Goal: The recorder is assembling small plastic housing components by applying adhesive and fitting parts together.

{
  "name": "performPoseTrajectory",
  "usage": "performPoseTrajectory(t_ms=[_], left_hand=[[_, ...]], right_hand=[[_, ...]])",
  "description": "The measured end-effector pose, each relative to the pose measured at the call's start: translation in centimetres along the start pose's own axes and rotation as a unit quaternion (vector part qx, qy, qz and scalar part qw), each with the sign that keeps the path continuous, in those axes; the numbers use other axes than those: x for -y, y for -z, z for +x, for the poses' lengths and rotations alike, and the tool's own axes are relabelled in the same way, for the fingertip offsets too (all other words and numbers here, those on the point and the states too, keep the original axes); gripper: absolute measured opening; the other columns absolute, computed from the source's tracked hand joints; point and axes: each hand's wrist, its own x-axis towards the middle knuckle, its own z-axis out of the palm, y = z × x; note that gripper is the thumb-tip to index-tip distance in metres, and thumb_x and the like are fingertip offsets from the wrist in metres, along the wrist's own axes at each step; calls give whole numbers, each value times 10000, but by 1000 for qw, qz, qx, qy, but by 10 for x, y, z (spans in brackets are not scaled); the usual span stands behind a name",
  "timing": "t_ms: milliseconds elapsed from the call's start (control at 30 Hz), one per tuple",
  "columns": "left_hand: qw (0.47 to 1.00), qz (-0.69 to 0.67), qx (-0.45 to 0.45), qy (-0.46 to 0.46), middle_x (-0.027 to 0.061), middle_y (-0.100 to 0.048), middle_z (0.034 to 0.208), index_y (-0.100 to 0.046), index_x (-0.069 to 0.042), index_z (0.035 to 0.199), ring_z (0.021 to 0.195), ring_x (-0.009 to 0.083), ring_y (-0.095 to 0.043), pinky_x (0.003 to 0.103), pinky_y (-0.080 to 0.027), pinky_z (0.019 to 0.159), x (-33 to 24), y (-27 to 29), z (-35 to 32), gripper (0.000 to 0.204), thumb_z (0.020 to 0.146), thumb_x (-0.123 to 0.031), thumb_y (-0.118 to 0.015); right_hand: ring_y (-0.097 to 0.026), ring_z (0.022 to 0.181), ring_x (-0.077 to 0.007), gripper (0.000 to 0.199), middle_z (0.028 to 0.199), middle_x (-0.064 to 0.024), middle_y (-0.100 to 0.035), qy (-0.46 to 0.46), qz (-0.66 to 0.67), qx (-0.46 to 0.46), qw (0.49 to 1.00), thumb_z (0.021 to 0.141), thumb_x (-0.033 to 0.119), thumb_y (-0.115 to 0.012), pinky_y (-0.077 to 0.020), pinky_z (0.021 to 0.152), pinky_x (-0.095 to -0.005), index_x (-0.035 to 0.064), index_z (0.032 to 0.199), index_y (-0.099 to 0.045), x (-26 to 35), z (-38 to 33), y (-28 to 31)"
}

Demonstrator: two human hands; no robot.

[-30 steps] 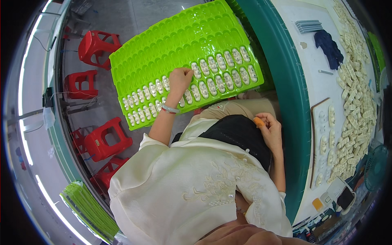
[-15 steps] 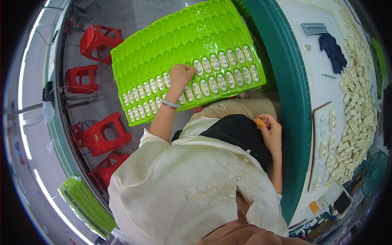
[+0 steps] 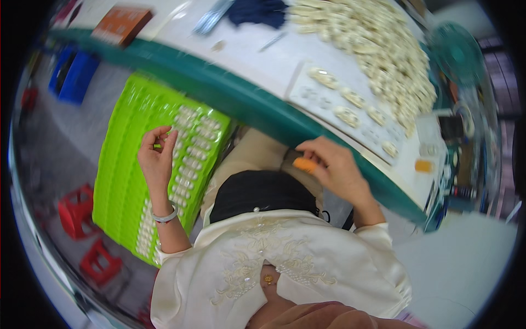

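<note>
A bright green tray (image 3: 123,159) with rows of oval hollows lies at my left, and pale, bumpy oval pieces (image 3: 189,164) fill the rows on its right side. My left hand (image 3: 157,159) is over the tray, fingers loosely curled and thumb close to the fingertips; I see nothing held. My right hand (image 3: 337,170) is just in front of the bench edge, fingers bent and apart. An orange cover (image 3: 304,165), seemingly a finger cot, sits on its thumb. On the bench beyond, a white board (image 3: 307,93) carries several cream oval pieces (image 3: 346,116).
A green-edged bench (image 3: 246,131) runs across the far side, bearing a large heap of cream pieces (image 3: 378,49), a dark blue cloth (image 3: 256,12) and an orange-brown box (image 3: 121,24). Red stools (image 3: 76,213) and a blue bin (image 3: 74,74) stand on the floor.
My view has swung right toward the bench. My right hand has risen from my lap to the bench edge. My left hand has come off the filled row and is above the tray.
</note>
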Motion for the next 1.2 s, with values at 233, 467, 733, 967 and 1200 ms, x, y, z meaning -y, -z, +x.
performPoseTrajectory(t_ms=[233, 467, 733, 967, 1200], left_hand=[[751, -17, 254, -610, 109, -539, 960, -595, -38, 910, 906, 280, -525, 363, -449, 757, -171, -120, 44, 286, 678, -152, -717], [629, 195, 436, -613, 135, -543, 966, -614, -33, 860, 883, 308, -560, 365, -463, 745, -219, -190, 64, 321, 622, -234, -689], [679, 95, 329, -649, 122, -627, 735, -627, -6, 851, 692, 278, -609, 357, -484, 628, -229, -166, 85, 382, 618, -300, -705], [912, -71, 205, -349, 63, -656, 774, -626, 6, 944, 675, 114, -624, 235, -488, 602, -112, 23, 56, 277, 742, -177, -680], [974, -180, 3, 138, 91, -646, 788, -579, 55, 1020, 665, 100, -622, 211, -485, 610, 76, 113, -63, 323, 762, -124, -656]], right_hand=[[-506, 963, -280, 343, 949, -134, -540, -14, -241, -184, 953, 718, 137, -681, -412, 840, -350, 1, 1011, -567, -59, -5, 120], [-450, 1017, -284, 311, 1010, -149, -527, -23, -209, 19, 978, 696, 134, -681, -368, 905, -349, -2, 953, -572, -87, 39, 110], [-532, 940, -213, 275, 1047, -111, -561, 15, -165, -169, 972, 790, -30, -543, -411, 832, -302, 13, 1061, -520, -37, 15, 120], [-557, 786, -258, 307, 978, -126, -560, 77, 3, 28, 997, 714, 15, -666, -455, 683, -323, 33, 993, -540, 44, 40, -42], [-601, 743, -340, 364, 823, -202, -586, 278, -28, 202, 939, 757, 164, -654, -489, 642, -400, -17, 1013, -470, 52, 110, -252]])
